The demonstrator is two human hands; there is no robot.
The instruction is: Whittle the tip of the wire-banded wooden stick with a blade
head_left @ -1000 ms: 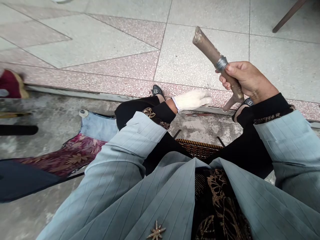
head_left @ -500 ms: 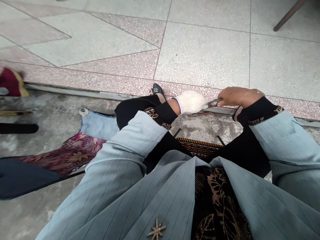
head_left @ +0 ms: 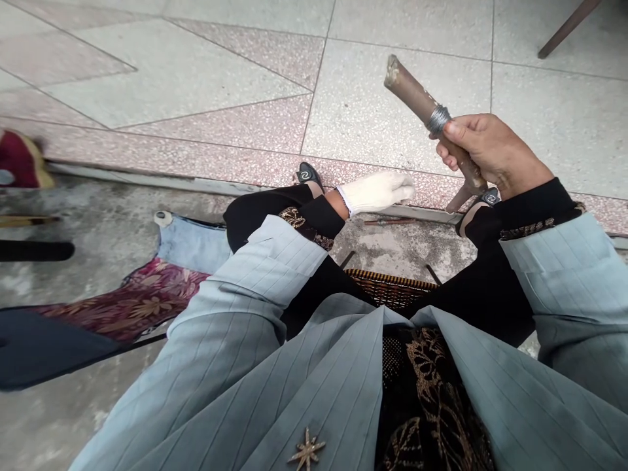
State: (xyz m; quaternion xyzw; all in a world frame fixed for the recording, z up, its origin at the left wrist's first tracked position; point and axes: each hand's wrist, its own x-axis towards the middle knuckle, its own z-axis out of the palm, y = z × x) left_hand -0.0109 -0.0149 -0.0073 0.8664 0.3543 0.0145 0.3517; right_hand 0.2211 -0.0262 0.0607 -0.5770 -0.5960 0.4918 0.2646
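My right hand [head_left: 500, 147], bare, is closed round a brown forked wooden stick [head_left: 412, 88] with silvery wire wound round its middle. The stick slants over the tiles, its thick end up to the left and its fork by my right shoe. A white knitted glove covers my left hand [head_left: 380, 191], whose fingers are curled together apart from the stick. What they hold, if anything, is hidden. Just below the glove, a thin reddish-brown rod [head_left: 390, 222] lies on the concrete.
I sit on a woven seat [head_left: 392, 288] by the raised edge of a tiled floor [head_left: 402, 118]. Left of me lies a patchwork of denim and flowered cloth [head_left: 152, 294]. A dark leg [head_left: 569, 27] stands at the upper right, and a red-and-yellow object [head_left: 22, 160] at the far left.
My right hand has lifted the forked stick up and away from my left hand, bringing its full length into view. My left hand stays low in nearly the same place.
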